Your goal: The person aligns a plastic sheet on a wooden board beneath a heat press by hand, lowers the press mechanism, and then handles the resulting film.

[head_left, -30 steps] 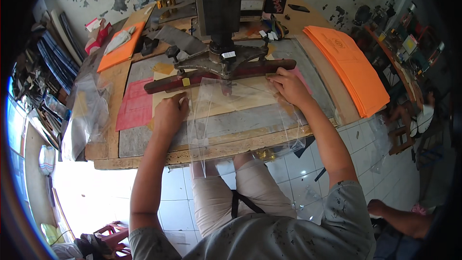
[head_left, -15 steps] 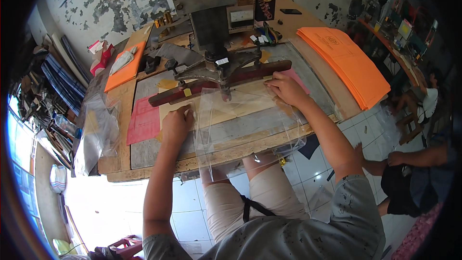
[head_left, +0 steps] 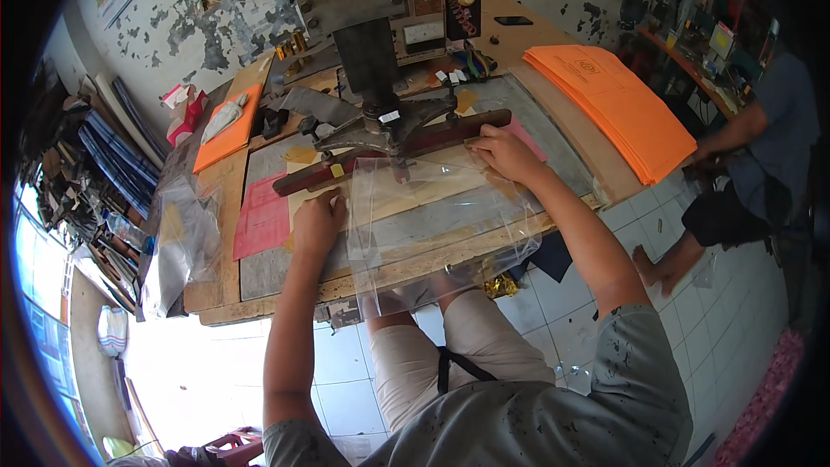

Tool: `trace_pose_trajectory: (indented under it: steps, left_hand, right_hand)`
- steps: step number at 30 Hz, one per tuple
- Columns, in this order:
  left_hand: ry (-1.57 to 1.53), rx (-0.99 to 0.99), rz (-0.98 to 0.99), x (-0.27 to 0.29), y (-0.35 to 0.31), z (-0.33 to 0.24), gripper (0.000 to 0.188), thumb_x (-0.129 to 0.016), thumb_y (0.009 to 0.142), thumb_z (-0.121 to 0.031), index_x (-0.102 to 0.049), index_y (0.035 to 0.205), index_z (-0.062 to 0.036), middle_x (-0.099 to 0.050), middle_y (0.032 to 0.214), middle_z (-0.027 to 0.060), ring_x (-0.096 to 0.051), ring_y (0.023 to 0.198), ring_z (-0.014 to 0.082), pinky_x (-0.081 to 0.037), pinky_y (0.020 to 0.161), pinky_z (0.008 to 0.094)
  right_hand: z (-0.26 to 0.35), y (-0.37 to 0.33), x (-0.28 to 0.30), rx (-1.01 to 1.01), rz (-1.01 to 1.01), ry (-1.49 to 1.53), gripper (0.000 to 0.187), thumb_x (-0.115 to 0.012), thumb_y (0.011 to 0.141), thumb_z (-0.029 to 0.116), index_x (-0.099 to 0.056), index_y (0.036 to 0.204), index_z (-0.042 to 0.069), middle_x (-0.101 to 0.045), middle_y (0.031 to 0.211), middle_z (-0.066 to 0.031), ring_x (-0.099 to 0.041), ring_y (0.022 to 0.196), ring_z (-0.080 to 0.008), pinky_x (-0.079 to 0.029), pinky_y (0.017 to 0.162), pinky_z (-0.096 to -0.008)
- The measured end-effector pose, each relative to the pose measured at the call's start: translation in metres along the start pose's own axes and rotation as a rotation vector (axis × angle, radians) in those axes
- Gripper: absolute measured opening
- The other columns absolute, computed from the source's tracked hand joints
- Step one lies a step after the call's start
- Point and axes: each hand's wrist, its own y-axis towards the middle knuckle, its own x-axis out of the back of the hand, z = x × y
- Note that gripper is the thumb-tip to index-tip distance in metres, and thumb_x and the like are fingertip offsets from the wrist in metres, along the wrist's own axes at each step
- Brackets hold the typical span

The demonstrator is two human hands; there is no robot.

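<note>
Pressing the clear plastic sheet (head_left: pixel 432 216) flat at frame centre, the left hand (head_left: pixel 318 223) lay open-palmed on its left edge and the right hand (head_left: pixel 504 152) pinned its upper right corner under the dark red bar (head_left: pixel 389 149). Even tension mattered: the glossy film creased over the wooden table (head_left: pixel 216 290).

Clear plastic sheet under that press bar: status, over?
Left hand and right hand flat on clear plastic sheet, holding it under dark red press bar. Sheet overhangs workbench edge. Nothing in the way.
</note>
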Motion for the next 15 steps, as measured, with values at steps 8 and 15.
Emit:
trace_pose_trajectory:
  steps: [8,15]
  left_hand:
    - [0.016,-0.103,-0.030,0.005,-0.004,0.003,0.024,-0.064,0.094,-0.022,-0.076,0.110,-0.0077,-0.072,0.082,0.0201,-0.071,0.075,0.0395,-0.056,0.071,0.0502]
    - [-0.182,-0.022,0.014,0.044,-0.079,-0.014,0.038,-0.059,0.099,-0.010,-0.063,0.135,-0.0039,-0.064,0.125,0.0195,-0.062,0.108,0.0347,-0.049,0.093,0.0440]
  right_hand:
    - [0.001,-0.008,0.004,-0.008,-0.029,0.046,0.019,-0.065,0.095,0.011,-0.075,0.110,0.004,-0.064,0.099,-0.0147,-0.066,0.091,-0.0352,-0.052,0.081,-0.0437]
    - [0.055,-0.108,0.039,-0.166,-0.299,-0.130,0.024,-0.061,0.098,0.010,-0.071,0.117,0.003,-0.068,0.117,-0.0143,-0.063,0.113,-0.0358,-0.049,0.097,-0.0444]
